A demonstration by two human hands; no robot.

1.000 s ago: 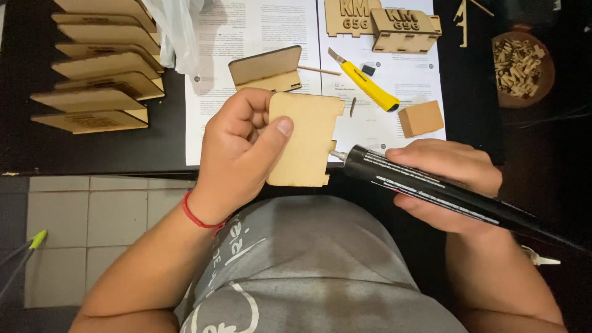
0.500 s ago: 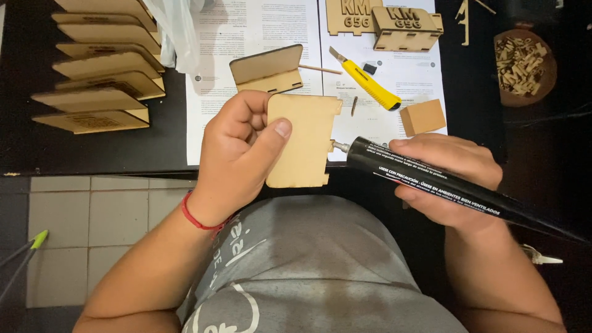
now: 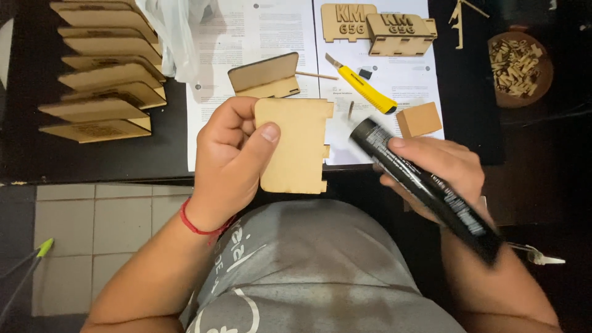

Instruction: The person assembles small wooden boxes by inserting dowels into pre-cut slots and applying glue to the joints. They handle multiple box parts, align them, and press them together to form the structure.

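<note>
head view, looking down over a grey shirt (image 3: 308, 271) toward a dark counter (image 3: 530, 142).

left hand (image 3: 231, 160), with a red cord at the wrist, fingers wrapped around a flat notched wooden panel (image 3: 295, 145), thumb pressed on its face; panel held upright-ish above the counter edge, in front of the white printed sheets (image 3: 271, 37).

right hand (image 3: 441, 176), fingers closed around a long black tube (image 3: 425, 188), tube slanting from lower right up toward the panel's right edge, tip near it but apart, slightly blurred.

on the sheets beyond the hands: a small bent wooden stand (image 3: 265, 75), a yellow utility knife (image 3: 364, 86), a small wooden block (image 3: 419, 119), and an assembled wooden box (image 3: 398, 31) beside a matching flat plaque (image 3: 345, 20).

far left on the counter, a row of stacked wooden stands (image 3: 102, 71). far right, a round bowl of small wooden offcuts (image 3: 518, 65). tiled floor (image 3: 98, 228) below left.
</note>
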